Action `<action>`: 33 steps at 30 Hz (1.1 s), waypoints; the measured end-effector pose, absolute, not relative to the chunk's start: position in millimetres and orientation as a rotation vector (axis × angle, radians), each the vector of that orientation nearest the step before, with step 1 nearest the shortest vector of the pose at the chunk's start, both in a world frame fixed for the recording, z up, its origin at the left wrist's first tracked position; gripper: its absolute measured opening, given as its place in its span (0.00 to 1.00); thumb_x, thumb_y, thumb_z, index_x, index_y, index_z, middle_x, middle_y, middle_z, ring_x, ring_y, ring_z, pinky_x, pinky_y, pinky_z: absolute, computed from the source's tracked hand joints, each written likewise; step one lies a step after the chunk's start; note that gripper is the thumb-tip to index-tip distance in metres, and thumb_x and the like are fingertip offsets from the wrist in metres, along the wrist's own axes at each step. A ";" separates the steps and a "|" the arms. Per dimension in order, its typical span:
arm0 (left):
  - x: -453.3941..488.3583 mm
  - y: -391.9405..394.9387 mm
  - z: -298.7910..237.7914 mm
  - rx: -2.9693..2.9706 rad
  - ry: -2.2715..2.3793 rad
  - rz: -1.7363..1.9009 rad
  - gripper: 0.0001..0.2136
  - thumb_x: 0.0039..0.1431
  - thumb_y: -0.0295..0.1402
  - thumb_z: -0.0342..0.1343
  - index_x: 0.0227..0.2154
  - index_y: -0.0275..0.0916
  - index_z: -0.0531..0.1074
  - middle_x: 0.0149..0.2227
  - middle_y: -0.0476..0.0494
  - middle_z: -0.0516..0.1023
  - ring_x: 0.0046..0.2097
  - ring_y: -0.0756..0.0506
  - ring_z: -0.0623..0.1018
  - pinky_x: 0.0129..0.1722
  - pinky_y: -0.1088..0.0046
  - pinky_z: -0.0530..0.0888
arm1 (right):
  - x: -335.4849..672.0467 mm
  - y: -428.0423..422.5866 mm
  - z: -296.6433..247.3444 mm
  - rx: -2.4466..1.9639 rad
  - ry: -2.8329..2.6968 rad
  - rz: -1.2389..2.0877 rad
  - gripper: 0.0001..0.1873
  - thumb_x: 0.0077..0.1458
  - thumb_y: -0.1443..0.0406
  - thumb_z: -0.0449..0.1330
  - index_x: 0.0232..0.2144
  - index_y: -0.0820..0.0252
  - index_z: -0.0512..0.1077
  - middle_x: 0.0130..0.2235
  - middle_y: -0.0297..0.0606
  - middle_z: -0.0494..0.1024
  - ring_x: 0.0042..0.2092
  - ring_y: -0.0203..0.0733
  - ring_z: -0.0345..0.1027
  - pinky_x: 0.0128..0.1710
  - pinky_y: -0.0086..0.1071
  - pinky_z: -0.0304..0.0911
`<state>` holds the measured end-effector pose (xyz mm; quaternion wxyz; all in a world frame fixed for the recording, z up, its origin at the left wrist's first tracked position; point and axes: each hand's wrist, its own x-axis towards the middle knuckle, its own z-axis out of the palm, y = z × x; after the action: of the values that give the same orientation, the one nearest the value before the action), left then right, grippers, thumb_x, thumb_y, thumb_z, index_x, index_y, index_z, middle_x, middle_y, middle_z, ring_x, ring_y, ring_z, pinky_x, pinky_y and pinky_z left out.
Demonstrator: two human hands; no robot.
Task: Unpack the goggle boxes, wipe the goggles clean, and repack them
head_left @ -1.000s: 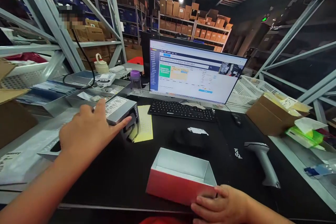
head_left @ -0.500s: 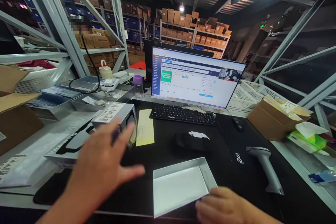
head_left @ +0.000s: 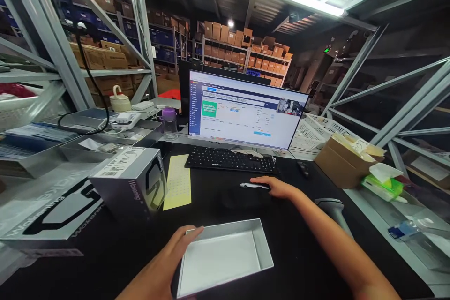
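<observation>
A wide counter (head_left: 371, 211) takes up the near part of the scene, with a black mat (head_left: 298, 253) over much of it. On the far side stands a big computer screen (head_left: 242, 108), and it is lit up. At the left lies a flat silver box (head_left: 66, 211) with a thick black shape on top. Just right of it, a smaller silver box (head_left: 123, 192) stands tall, with a label on its top. A brown cardboard box (head_left: 339, 161) sits at the far right, with papers in it. The black keyboard (head_left: 228, 159) lies in front of the screen.

The open box (head_left: 221, 258) is in the near middle, white inside, with nothing in it. The left hand (head_left: 176, 248) holds its far left corner, with the thumb over the edge. The right hand (head_left: 277, 187) reaches to the middle of the mat, fingers held close together. A yellow sheet (head_left: 177, 183) lies flat beside the tall silver box. A grey scanner (head_left: 328, 205) is partly hidden behind the right arm. The little black mouse (head_left: 303, 168) is right of the keyboard. Smallest is a white slip (head_left: 248, 185) under the right fingertips; I can't tell if they pinch it.
</observation>
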<state>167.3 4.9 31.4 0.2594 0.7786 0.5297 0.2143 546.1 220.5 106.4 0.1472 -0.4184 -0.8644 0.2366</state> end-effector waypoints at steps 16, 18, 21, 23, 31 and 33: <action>148.4 51.2 73.3 2.117 1.317 0.272 0.64 0.33 0.38 0.75 0.69 0.58 0.37 0.74 0.40 0.40 0.72 0.30 0.47 0.69 0.45 0.49 | 505.9 237.5 114.8 -1.179 -1.729 1.103 0.31 0.41 0.45 0.69 0.37 0.65 0.78 0.37 0.47 0.83 0.35 0.50 0.75 0.36 0.42 0.73; 150.9 54.9 78.8 2.141 1.299 0.310 0.66 0.32 0.40 0.76 0.69 0.57 0.35 0.74 0.39 0.37 0.72 0.29 0.46 0.69 0.43 0.49 | 495.4 218.7 130.4 -1.146 -1.703 1.163 0.29 0.39 0.47 0.71 0.35 0.65 0.78 0.36 0.46 0.82 0.31 0.46 0.74 0.31 0.38 0.72; 157.3 60.5 86.9 2.197 1.246 0.405 0.68 0.33 0.43 0.76 0.70 0.54 0.30 0.74 0.35 0.33 0.72 0.27 0.45 0.68 0.42 0.51 | 472.0 179.1 145.6 -1.096 -1.725 1.306 0.25 0.40 0.50 0.72 0.34 0.64 0.79 0.34 0.43 0.82 0.28 0.42 0.72 0.26 0.34 0.70; 161.6 62.2 89.5 2.240 1.197 0.442 0.70 0.34 0.42 0.75 0.69 0.52 0.26 0.73 0.33 0.34 0.72 0.28 0.45 0.68 0.43 0.52 | 455.4 150.0 147.8 -1.097 -1.778 1.443 0.22 0.43 0.52 0.71 0.35 0.63 0.79 0.34 0.42 0.83 0.27 0.41 0.72 0.24 0.32 0.68; 164.4 51.8 79.2 2.295 1.097 0.593 0.64 0.42 0.32 0.70 0.67 0.51 0.21 0.71 0.30 0.41 0.69 0.32 0.56 0.66 0.51 0.61 | 427.1 71.1 132.2 -1.527 -2.542 0.635 0.27 0.46 0.56 0.73 0.48 0.54 0.76 0.34 0.39 0.84 0.32 0.50 0.78 0.28 0.32 0.64; 163.6 50.3 78.7 2.323 1.087 0.586 0.62 0.43 0.32 0.70 0.67 0.51 0.24 0.70 0.31 0.43 0.71 0.31 0.53 0.67 0.49 0.59 | 430.2 63.1 135.3 -1.535 -2.686 0.384 0.34 0.46 0.52 0.72 0.54 0.56 0.73 0.32 0.40 0.84 0.31 0.51 0.79 0.26 0.32 0.63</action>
<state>163.6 50.3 78.7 0.2525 0.8544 0.3998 0.2156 430.2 63.1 135.3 0.0120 -0.4924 -0.8615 0.1232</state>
